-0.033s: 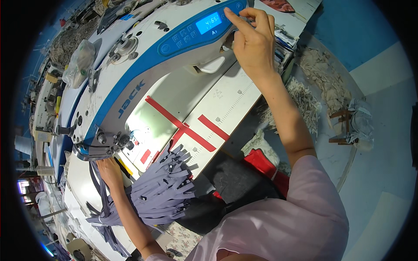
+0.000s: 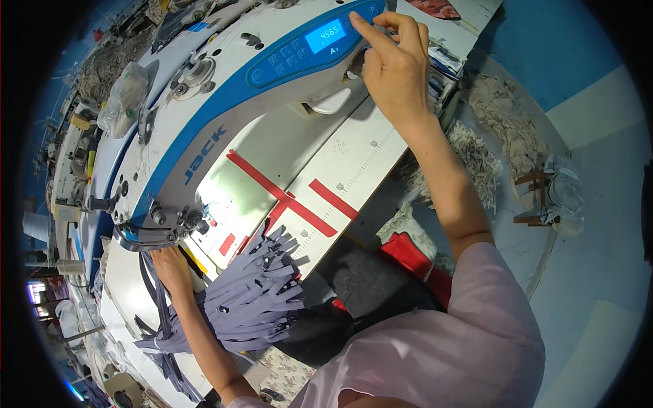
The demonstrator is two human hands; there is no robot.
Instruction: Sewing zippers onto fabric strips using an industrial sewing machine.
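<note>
A white and blue sewing machine lies across the table. My right hand is raised at its blue control panel. The index finger points at the panel's edge beside the lit display, the other fingers are curled, and the hand holds nothing. My left hand rests on the table under the machine head, right by the needle and presser foot. It touches long grey-purple zipper strips, and its fingertips are hidden. A fanned bundle of the same strips lies to its right.
Red tape marks cross the white table top. A clear plastic bag sits behind the machine. Dark and red cloth lies at the table's front edge. Pale fabric scraps and a small stool are on the blue floor to the right.
</note>
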